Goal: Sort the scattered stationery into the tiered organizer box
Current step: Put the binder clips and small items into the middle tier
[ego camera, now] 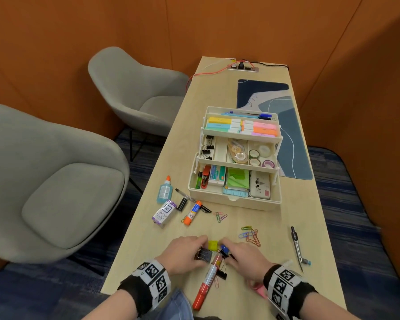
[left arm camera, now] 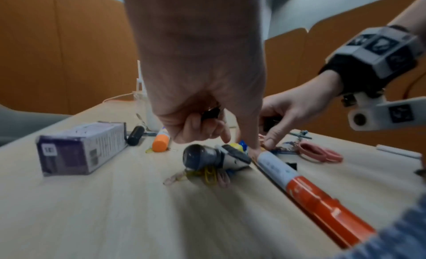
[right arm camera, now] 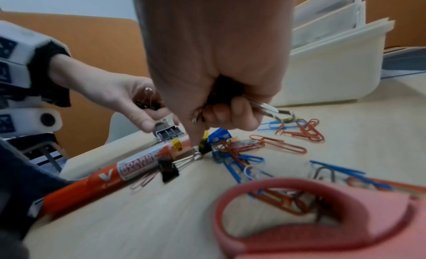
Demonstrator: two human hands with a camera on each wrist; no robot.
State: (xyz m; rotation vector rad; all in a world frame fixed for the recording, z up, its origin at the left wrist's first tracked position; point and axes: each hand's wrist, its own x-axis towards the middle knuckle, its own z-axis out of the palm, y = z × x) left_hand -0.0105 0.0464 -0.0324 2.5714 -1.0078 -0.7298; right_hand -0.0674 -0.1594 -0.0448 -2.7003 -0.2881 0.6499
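The cream tiered organizer box [ego camera: 234, 202] stands open mid-table with items in its trays. Near the front edge my left hand [ego camera: 189, 250] curls round a black binder clip [left arm camera: 209, 114], its index finger pointing down at the red board marker [ego camera: 206, 282]. A small date stamp [left arm camera: 207, 157] lies just under this hand. My right hand [ego camera: 240, 255] grips several black binder clips [right arm camera: 224, 91] in its palm. Its index finger presses the wire handle of another binder clip [right arm camera: 168, 170] lying against the marker [right arm camera: 103, 177]. A yellow block [ego camera: 213, 245] and a blue one [ego camera: 224, 248] sit between the hands.
Coloured paper clips [ego camera: 251, 236] are scattered right of the hands, and pink scissors [right arm camera: 311, 217] lie under my right wrist. A compass [ego camera: 297, 248] lies at the right. A glue bottle [ego camera: 165, 191], ink box [ego camera: 164, 212], glue stick [ego camera: 192, 212] and pen [ego camera: 185, 196] lie left of the box.
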